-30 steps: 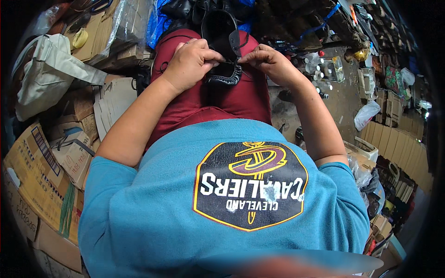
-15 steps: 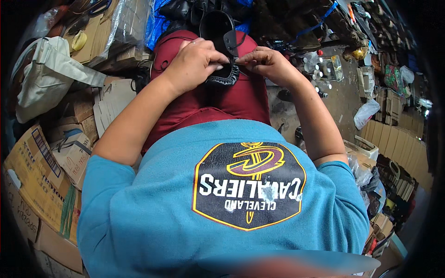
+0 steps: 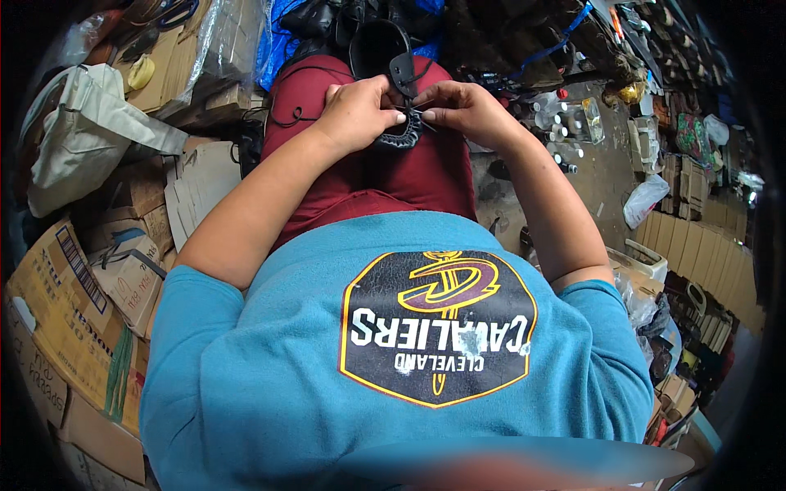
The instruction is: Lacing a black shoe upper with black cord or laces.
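Note:
On my lap lies a black leather shoe (image 3: 381, 51), its open heel end away from me and its gathered, stitched toe (image 3: 399, 137) close to me. My left hand (image 3: 360, 113) is closed at the left side of the toe, thumb and fingers pinching the shoe's edge. Opposite it, my right hand (image 3: 460, 113) pinches at the right side, thumb against the curled fingers. Thin needle-like lines show by the fingertips of both hands, too fine to make out surely. A dark cord (image 3: 300, 116) loops over my left thigh.
Black shoes (image 3: 315, 20) lie on blue plastic beyond my knees. Cardboard boxes (image 3: 131, 278) and a pale cloth bag (image 3: 86, 131) are at the left. To the right are several bottles (image 3: 557, 123), a white plastic bag (image 3: 645, 201) and stacked cardboard (image 3: 696, 250).
Both hands have shifted slightly; my left hand has moved a little to the right, its thumb lower by the toe. My right fingers have curled in closer to the shoe's edge.

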`<state>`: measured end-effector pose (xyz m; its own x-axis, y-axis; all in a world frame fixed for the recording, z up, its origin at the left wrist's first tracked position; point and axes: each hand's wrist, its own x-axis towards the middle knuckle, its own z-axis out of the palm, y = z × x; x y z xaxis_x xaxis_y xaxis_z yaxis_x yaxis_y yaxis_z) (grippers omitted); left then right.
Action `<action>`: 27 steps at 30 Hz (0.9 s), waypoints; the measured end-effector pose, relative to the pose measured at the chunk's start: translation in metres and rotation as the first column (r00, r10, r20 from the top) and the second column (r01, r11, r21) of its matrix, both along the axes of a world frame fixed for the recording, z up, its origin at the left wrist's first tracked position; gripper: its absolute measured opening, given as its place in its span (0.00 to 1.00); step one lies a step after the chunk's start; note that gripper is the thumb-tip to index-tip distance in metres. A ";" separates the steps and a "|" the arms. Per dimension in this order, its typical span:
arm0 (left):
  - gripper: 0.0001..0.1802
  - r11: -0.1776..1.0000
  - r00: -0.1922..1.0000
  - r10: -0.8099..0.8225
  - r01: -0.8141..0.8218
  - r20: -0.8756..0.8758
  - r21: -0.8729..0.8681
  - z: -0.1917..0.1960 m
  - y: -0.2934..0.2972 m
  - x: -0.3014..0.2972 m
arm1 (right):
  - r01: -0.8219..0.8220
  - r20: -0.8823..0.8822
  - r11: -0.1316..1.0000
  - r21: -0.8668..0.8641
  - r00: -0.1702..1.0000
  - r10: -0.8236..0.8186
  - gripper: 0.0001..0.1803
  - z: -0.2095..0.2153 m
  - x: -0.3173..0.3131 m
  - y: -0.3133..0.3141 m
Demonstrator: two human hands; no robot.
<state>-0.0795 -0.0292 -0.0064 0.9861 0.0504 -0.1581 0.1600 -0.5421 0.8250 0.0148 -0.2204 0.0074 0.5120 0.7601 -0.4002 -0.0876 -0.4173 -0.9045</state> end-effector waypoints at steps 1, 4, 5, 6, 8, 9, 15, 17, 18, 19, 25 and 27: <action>0.10 0.998 0.999 -0.045 0.044 -0.012 -0.047 -0.003 0.000 -0.001 | -0.054 0.068 0.997 -0.052 0.996 0.058 0.09 0.003 0.000 0.004; 0.07 0.994 0.992 -0.102 0.104 -0.070 0.024 0.008 -0.003 -0.008 | -0.105 0.177 0.985 -0.138 0.976 0.129 0.05 0.006 -0.001 0.007; 0.07 0.974 0.982 -0.156 0.136 0.102 0.181 0.009 -0.001 -0.011 | -0.109 0.219 0.980 -0.169 0.965 0.145 0.03 0.006 -0.002 0.007; 0.06 0.932 0.938 -0.228 0.132 0.261 0.337 0.011 0.003 -0.014 | -0.110 0.220 0.980 -0.168 0.964 0.146 0.03 0.006 -0.001 0.006; 0.06 0.929 0.947 -0.226 0.140 0.226 0.341 0.014 0.016 -0.018 | -0.112 0.180 0.991 -0.074 0.976 0.123 0.05 0.007 0.005 -0.002; 0.06 0.938 0.961 -0.215 0.153 0.175 0.311 0.016 0.022 -0.020 | -0.022 0.053 0.999 -0.044 0.998 0.025 0.06 0.009 0.010 -0.008; 0.08 0.949 0.970 -0.234 0.215 0.059 0.231 0.022 0.015 -0.024 | -0.047 0.309 0.999 0.006 0.950 0.042 0.08 -0.002 -0.005 -0.023; 0.08 0.954 0.973 -0.222 0.204 0.059 0.221 0.017 0.012 -0.019 | 0.021 0.230 0.997 -0.075 0.973 -0.004 0.10 -0.001 -0.010 -0.033; 0.08 0.958 0.977 -0.207 0.191 0.056 0.213 0.015 0.011 -0.017 | 0.023 0.231 0.997 -0.074 0.973 -0.005 0.10 0.002 -0.010 -0.040; 0.08 0.958 0.976 -0.209 0.193 0.057 0.214 0.014 0.011 -0.016 | 0.003 0.207 0.997 -0.081 0.978 0.013 0.10 0.004 -0.009 -0.049; 0.11 0.956 0.967 -0.251 0.239 0.048 0.170 0.014 0.006 -0.013 | 0.067 0.408 0.995 -0.074 0.912 -0.031 0.11 0.007 -0.019 -0.040; 0.11 0.961 0.972 -0.234 0.231 -0.002 0.154 0.017 0.004 -0.014 | 0.077 0.243 0.996 -0.052 0.968 -0.062 0.08 0.004 -0.023 -0.040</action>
